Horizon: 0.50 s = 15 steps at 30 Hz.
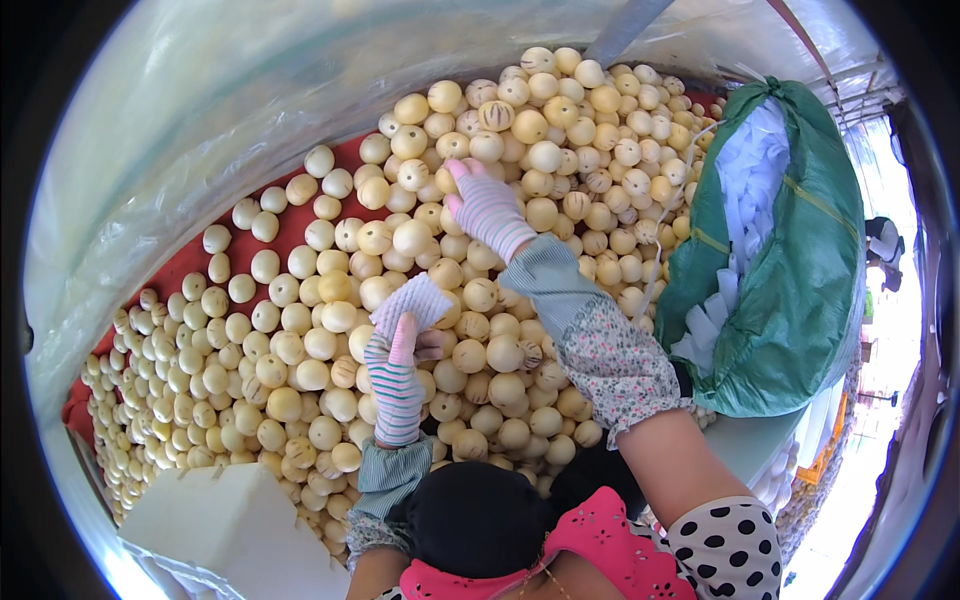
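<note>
A white foam net sleeve [412, 303] is pinched in my left hand [397, 375], which wears a striped fingerless glove and is held over the heap. My right hand [487, 207], in a similar pink-and-grey striped glove, reaches farther out. Its bare thumb and fingers close round a pale yellow pepino melon [446, 181] at the heap's upper middle. Many more round pepino melons [411, 238] lie piled around both hands, some streaked with brown. Part of the held melon is hidden behind the fingers.
A green sack [800, 290] stands at right, its slit showing many white foam sleeves [755, 170]. A white foam box [235, 530] is at lower left. Red cloth [190, 262] shows beneath the fruit at left. Plastic sheeting [230, 90] rises behind. Beyond it at right, a person [884, 245] appears outside.
</note>
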{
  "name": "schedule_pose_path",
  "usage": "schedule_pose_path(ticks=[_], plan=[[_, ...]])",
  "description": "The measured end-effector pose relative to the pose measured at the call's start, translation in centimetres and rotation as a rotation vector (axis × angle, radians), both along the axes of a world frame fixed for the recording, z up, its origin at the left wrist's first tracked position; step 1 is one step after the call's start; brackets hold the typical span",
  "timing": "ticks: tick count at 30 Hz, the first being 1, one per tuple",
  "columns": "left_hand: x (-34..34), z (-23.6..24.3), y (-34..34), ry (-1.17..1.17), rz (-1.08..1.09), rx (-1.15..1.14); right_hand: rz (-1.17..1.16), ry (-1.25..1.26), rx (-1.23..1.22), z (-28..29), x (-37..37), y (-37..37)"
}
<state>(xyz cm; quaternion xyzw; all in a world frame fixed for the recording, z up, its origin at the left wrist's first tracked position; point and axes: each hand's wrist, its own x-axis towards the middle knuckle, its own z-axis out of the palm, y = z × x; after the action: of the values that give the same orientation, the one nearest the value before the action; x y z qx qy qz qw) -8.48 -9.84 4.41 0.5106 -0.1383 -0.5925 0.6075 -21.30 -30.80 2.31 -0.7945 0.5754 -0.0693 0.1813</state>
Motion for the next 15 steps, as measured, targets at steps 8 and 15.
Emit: schedule_pose_path(ticks=[8, 15], plan=[[0.0, 0.1, -0.1, 0.051, -0.031, 0.015, -0.087, -0.179, 0.012, -1.4, 1.7, -1.0], [0.3, -0.2, 0.3, 0.007, -0.013, 0.000, -0.060, -1.830, 0.803, 1.1, -3.7, 5.5]])
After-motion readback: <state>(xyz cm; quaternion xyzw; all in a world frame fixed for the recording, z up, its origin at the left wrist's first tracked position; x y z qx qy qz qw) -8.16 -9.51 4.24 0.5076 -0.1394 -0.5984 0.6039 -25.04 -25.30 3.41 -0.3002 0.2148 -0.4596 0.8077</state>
